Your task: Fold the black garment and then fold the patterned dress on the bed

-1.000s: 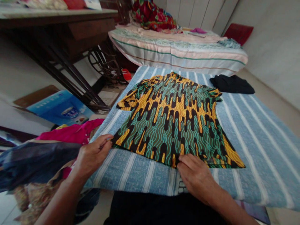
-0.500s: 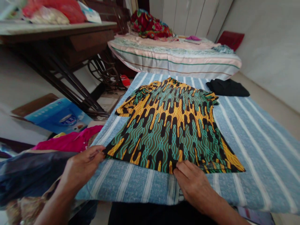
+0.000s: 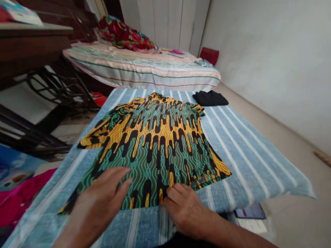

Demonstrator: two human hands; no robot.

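A green, yellow and black patterned shirt [image 3: 155, 137] lies spread flat on a blue cloth with white stripes [image 3: 248, 151]. My left hand [image 3: 99, 201] rests flat on the shirt's lower left part, fingers stretched out. At the middle of the hem is my right hand [image 3: 184, 208], its fingers curled and pinching the shirt's edge.
A folded black garment [image 3: 210, 98] lies at the far right of the cloth. Behind it is a bed [image 3: 144, 70] with striped sheets and a floral bundle [image 3: 121, 34]. A dark sewing-machine table [image 3: 33, 69] stands at the left. Pink fabric [image 3: 18, 199] lies at lower left.
The view has swung to the right. My left hand left the shirt's left corner and now lies flat on the fabric. My right hand stays at the hem.
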